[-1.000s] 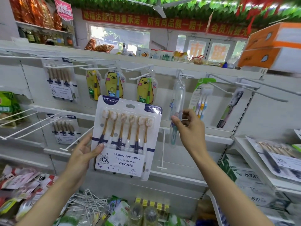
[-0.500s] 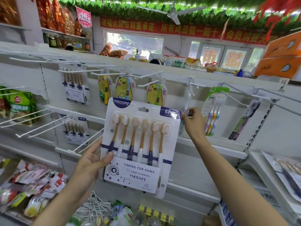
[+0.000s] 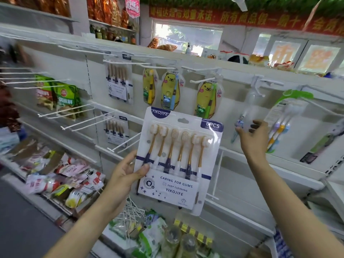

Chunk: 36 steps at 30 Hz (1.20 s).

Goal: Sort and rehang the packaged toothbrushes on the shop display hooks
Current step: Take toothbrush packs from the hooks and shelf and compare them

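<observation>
A six-brush blister pack (image 3: 178, 161), labelled YIKOJIFE, is held upright before the display panel (image 3: 242, 183). The left hand (image 3: 128, 172) is seen at about 8 o'clock of the pack; the thumb is pressed on the front of the lower left edge and the fingers are curled behind the card, so the pack is grasped. The pack extends from this hand toward 1 o'clock.

The right hand (image 3: 254, 138) is raised at 3 o'clock of the pack, apart from it, with fingers loosely spread and nothing gripped. A clear-packaged single toothbrush (image 3: 242, 123), hung from an upper hook (image 3: 260, 86), lies just at the fingertips (image 3: 240, 129), toward 10 o'clock of that hand; whether it is touched cannot be told through the blur.

Three yellow bear-shaped toothbrush packs (image 3: 170, 90) are hung at 12 o'clock of the held pack. Two smaller multi-brush cards (image 3: 118, 84) are hung at 10 o'clock, and a green-topped three-brush pack (image 3: 283, 120) is hung at 2 o'clock. Bare white hooks (image 3: 81, 125) project at 9 o'clock.
</observation>
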{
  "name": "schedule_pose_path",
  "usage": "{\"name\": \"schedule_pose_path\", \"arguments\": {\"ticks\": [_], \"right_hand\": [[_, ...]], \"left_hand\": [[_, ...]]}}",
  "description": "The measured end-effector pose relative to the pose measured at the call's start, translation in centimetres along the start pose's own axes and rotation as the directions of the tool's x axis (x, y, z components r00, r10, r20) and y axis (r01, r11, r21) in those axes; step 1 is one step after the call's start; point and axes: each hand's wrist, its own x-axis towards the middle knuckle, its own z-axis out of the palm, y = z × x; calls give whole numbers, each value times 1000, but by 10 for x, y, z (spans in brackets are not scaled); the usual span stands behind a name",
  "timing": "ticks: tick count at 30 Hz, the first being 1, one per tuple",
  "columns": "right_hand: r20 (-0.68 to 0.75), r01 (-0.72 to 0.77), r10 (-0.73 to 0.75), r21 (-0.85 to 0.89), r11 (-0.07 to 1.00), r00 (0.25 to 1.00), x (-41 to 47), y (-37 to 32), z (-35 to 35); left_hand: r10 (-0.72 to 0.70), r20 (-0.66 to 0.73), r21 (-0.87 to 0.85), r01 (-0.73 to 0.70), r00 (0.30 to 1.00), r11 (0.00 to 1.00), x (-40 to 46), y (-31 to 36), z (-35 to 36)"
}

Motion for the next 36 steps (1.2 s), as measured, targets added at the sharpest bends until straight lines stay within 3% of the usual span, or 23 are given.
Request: {"name": "schedule_pose_path", "arguments": {"ticks": [4,8,12,18,25,30,36], "right_hand": [[-64,217,-220,-46,975,973,-37,-19,-2],[180,301,-312,88,950,933,-91,-75,8],[412,206,-325,306,929,851,-147,-132,39],[549,-28,-238,431,902,801,-214,-206,112],[560,-102,-189,448,888,807,-265,-262,197],[532,-37,-229,442,896,815,-272,-293,235],[464,42,-282,464,885,840,-255,-309,274]], "left_hand": [[-35,-32,-16,35,999,999,-3,-5,-17],[-43,-34,-37,42,998,998,-2,-3,-46],[-49,-53,-47,46,997,998,0,11,-94],[-36,-66,-31,34,997,999,1,47,-196],[-42,-5,78,42,999,996,-1,81,-301],[-80,29,249,71,996,966,15,89,-355],[-56,-23,331,61,998,942,61,90,-385]]}}
